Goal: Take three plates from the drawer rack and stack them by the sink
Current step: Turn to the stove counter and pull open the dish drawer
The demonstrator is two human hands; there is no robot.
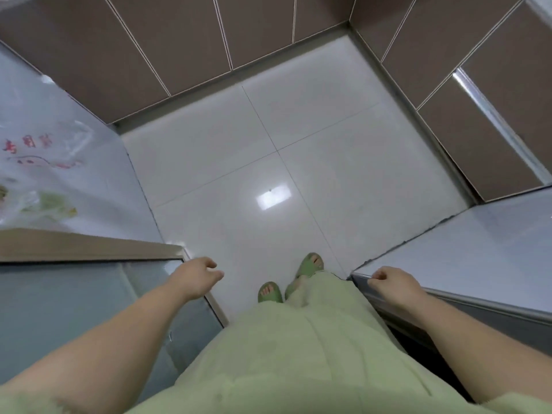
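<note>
Looking straight down at a white tiled floor (268, 130); left hand (198, 277) loose and half-spread, empty, above a glass-topped surface (74, 309); right hand (394, 286) curled, knuckles at the edge of a grey counter (478, 249); green slippers (270, 292) between; brown cabinet fronts (179, 40) closed; plates, rack, sink out of sight.

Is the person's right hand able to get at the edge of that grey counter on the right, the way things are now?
Probably yes. The right hand is already over the near corner of the grey counter, its fingers curled at the metal edge strip. Nothing lies between them, though actual contact is hard to confirm.
</note>
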